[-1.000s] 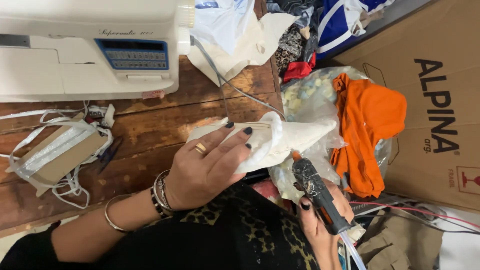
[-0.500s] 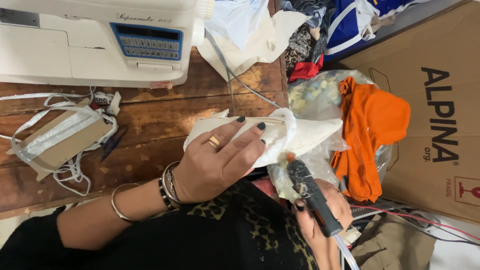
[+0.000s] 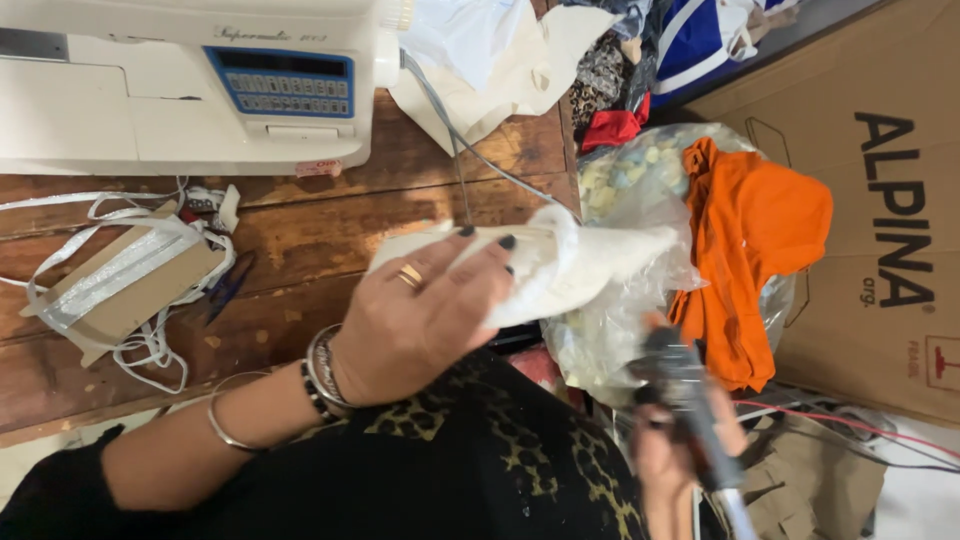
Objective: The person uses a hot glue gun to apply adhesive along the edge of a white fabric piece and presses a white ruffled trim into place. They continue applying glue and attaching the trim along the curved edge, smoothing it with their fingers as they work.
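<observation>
There is a single view, from a camera worn on the person's head, looking steeply down over the chest and lap toward the edge of a wooden table (image 3: 300, 250). It sits close: the left hand (image 3: 420, 320) and the white fabric piece (image 3: 570, 265) it holds fill the middle of the frame, and the right hand (image 3: 670, 450) with a dark glue gun (image 3: 685, 400) appears low at the right, blurred. The top edge reaches a white sewing machine (image 3: 190, 85) at the far side of the table; the right side takes in a cardboard box (image 3: 880, 210) and an orange cloth (image 3: 750, 240) beside the table. No second view shares the scene.
</observation>
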